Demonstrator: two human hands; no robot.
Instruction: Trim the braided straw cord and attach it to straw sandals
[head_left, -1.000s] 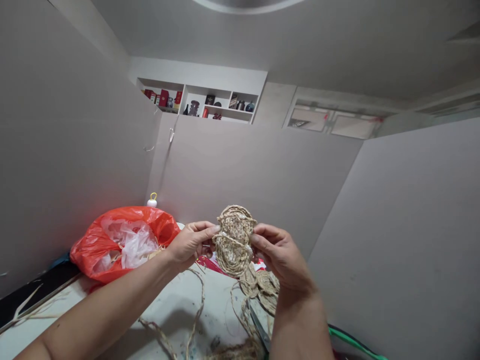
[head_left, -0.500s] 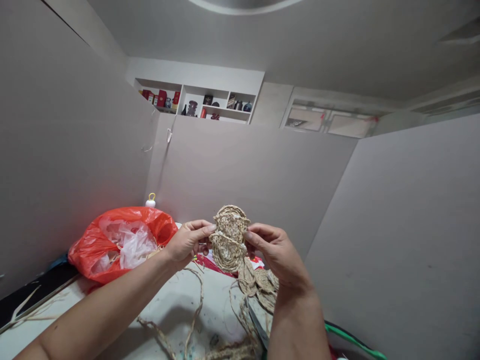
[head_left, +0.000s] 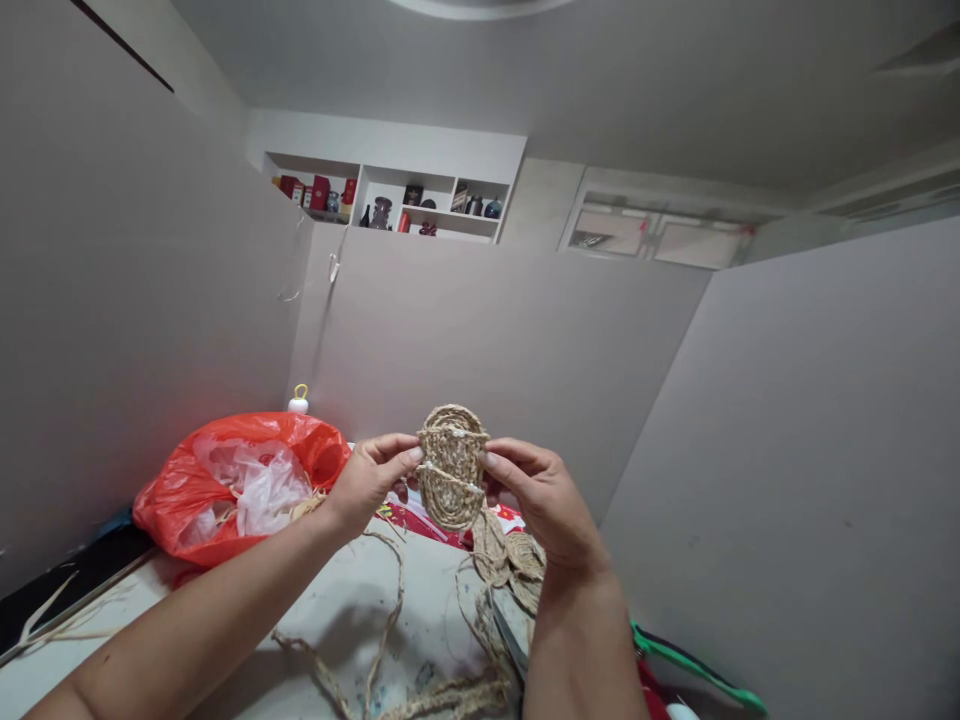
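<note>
Held up above the table is a small oval mat of braided straw (head_left: 451,490), coiled flat, with two strands crossing it and whitish, glue-like spots. My left hand (head_left: 375,478) pinches its left edge between thumb and fingers. On the opposite edge, my right hand (head_left: 544,500) grips it the same way. Below lies a long braided straw cord (head_left: 396,600), curving over the table. More coiled straw ovals (head_left: 491,552) rest beyond my right wrist, partly hidden by it. A dark blade (head_left: 508,632), perhaps of scissors, lies near my right forearm.
A red plastic bag (head_left: 161,505) with white plastic and straw inside stands on the left of the white table (head_left: 330,600). Behind it is a small white object with a yellow loop (head_left: 298,403). Grey partitions (head_left: 510,340) enclose the table. A green strap (head_left: 697,668) is at lower right.
The straw mat has turned slightly more upright and shifted a little left with both hands. My grip on its two edges stays. The view has also shifted slightly.
</note>
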